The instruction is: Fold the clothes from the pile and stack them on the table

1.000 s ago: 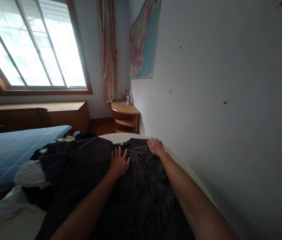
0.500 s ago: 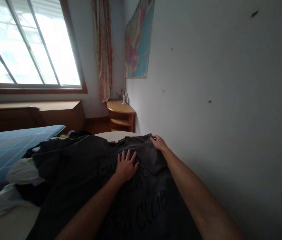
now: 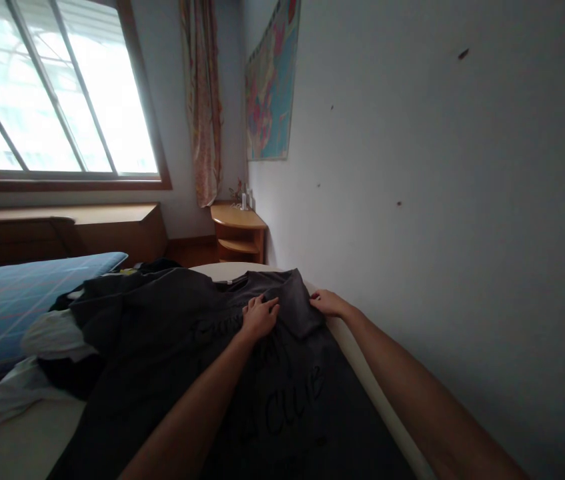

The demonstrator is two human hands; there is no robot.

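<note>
A dark grey T-shirt with black lettering lies spread front-up on a pale surface beside the wall. My left hand rests flat on the shirt's chest just below the collar, fingers stretched out and close together. My right hand is at the edge of the shirt's right sleeve, fingers curled onto the cloth; whether it pinches the sleeve or only touches it is unclear. Both forearms reach in from the bottom of the picture.
A white garment and other dark clothes are heaped left of the shirt. A blue checked mattress lies further left. A wooden corner shelf, a low wooden bench under the window and a wall map stand behind. A bare wall runs along the right.
My right hand slid from the top of the shoulder down and outward to the sleeve's edge. My left hand moved slightly up toward the collar, its fingers drawn closer together.
</note>
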